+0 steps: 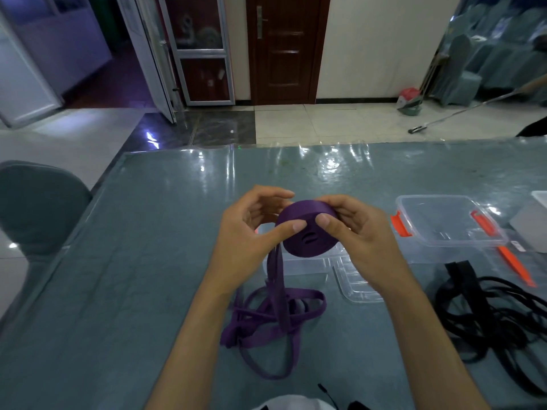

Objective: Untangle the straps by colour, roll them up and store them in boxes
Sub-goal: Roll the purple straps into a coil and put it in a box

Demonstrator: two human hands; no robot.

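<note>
A thick roll of purple strap (310,235) is held above the table between my left hand (251,232) and my right hand (358,235), both thumbs pressing on its flat face. From the roll a length of strap hangs down to a loose purple tangle (266,321) lying on the table in front of me. A heap of black strap (488,315) lies at the right. A clear open box (296,264) sits under the roll, partly hidden by my hands. Another clear box with orange clips (450,229) stands to the right.
A clear lid (355,285) lies beside the near box, and a loose orange clip (515,267) lies by the right box. The table (148,261) has a shiny teal cover. A grey chair (38,208) stands at the left edge. A grey object (529,229) sits far right.
</note>
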